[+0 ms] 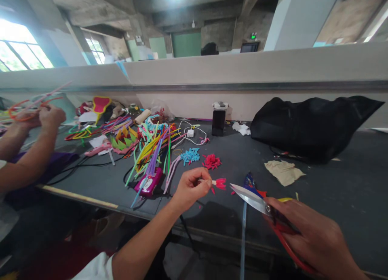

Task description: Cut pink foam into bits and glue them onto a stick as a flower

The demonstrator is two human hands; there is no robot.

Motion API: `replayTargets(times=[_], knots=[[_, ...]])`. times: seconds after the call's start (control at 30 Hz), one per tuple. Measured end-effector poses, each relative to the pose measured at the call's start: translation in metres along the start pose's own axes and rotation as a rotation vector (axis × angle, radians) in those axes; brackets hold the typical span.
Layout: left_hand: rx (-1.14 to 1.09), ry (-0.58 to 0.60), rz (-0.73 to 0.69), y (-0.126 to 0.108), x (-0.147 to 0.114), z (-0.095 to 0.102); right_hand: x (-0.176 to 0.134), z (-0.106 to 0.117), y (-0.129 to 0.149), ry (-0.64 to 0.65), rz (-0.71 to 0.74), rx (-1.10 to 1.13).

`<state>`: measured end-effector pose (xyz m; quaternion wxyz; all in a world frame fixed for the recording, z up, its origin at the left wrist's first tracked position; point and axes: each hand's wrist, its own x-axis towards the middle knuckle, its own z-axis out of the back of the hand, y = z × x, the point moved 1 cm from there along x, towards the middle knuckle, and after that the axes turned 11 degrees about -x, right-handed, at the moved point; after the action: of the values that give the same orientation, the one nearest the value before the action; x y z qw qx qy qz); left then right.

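My left hand [194,187] pinches a short pale stem with a splayed red end [221,184] between thumb and fingertips, the red end pointing right. My right hand [312,235] is wrapped round the red handles of a pair of scissors [250,199]. The blades point left towards the red end, with a gap between them. Behind the blades lies a blue tool [249,179], partly hidden, and a long translucent strip [243,239] hangs past the table edge below it. Beyond my left hand are a pile of short red pieces [211,161] and a pile of short blue pieces [190,155].
Several coloured chenille stems [154,150] lie to the left on a purple box [149,183]. A phone [218,123] stands at the back near a white charger [190,133]. To the right are a black bag [306,126] and beige cloth [284,172]. A co-worker's hands [50,116] work at far left.
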<state>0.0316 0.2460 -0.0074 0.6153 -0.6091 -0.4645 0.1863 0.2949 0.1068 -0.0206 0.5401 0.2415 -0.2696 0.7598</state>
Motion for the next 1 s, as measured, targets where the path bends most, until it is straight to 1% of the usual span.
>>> replayTargets(times=[0.13, 0.27, 0.33, 0.57, 0.83, 1.0], knots=[[0.058, 0.033, -0.056, -0.007, 0.000, -0.004, -0.004, -0.002, -0.002, 0.037, -0.007, -0.010], [0.198, 0.066, -0.149, -0.011, 0.001, -0.008, -0.007, -0.005, -0.003, 0.049, -0.005, -0.025], [0.267, 0.072, -0.207, -0.012, 0.000, -0.008, -0.008, -0.006, -0.003, 0.050, -0.036, -0.030], [0.389, 0.017, -0.357, -0.011, 0.002, -0.006, -0.007, -0.004, -0.002, 0.046, -0.072, -0.051], [0.450, 0.016, -0.430, -0.013, 0.003, -0.007, -0.012, -0.007, -0.007, 0.053, -0.045, -0.031], [0.479, 0.049, -0.455, -0.013, 0.003, -0.007, -0.015, -0.009, -0.006, 0.082, -0.071, -0.037]])
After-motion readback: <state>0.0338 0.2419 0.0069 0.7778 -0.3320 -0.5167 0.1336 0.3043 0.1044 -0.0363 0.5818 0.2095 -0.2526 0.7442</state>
